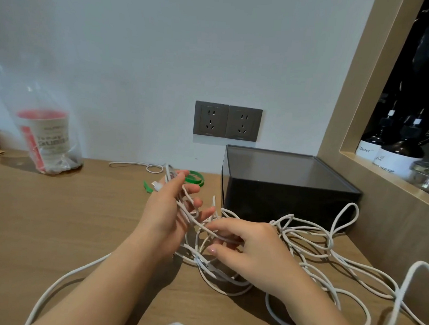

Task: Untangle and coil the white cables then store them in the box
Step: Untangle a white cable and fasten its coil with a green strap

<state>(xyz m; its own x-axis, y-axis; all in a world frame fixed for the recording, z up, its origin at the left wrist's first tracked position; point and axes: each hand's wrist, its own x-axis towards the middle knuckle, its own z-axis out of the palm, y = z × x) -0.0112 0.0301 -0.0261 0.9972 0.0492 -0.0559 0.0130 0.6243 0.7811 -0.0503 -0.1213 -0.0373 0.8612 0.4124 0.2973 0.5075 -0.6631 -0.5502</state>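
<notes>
A tangle of white cables (310, 242) sprawls over the wooden desk (58, 217) in front of the dark box (289, 180), whose lid is on. My left hand (167, 209) is raised over the desk with several cable strands running through its fingers, a white plug end poking out at its top. My right hand (249, 247) pinches one strand just to the right of it, fingers curled around the cable. One long cable trails off toward the near left edge. A short white cord (144, 166) lies apart near the wall.
Green ties (195, 178) lie behind my left hand. A plastic bag with a red-and-white cup (46, 140) stands at the back left. Two wall sockets (227, 122) sit above the box. A wooden shelf (352, 134) with dark bottles (391, 150) borders the right.
</notes>
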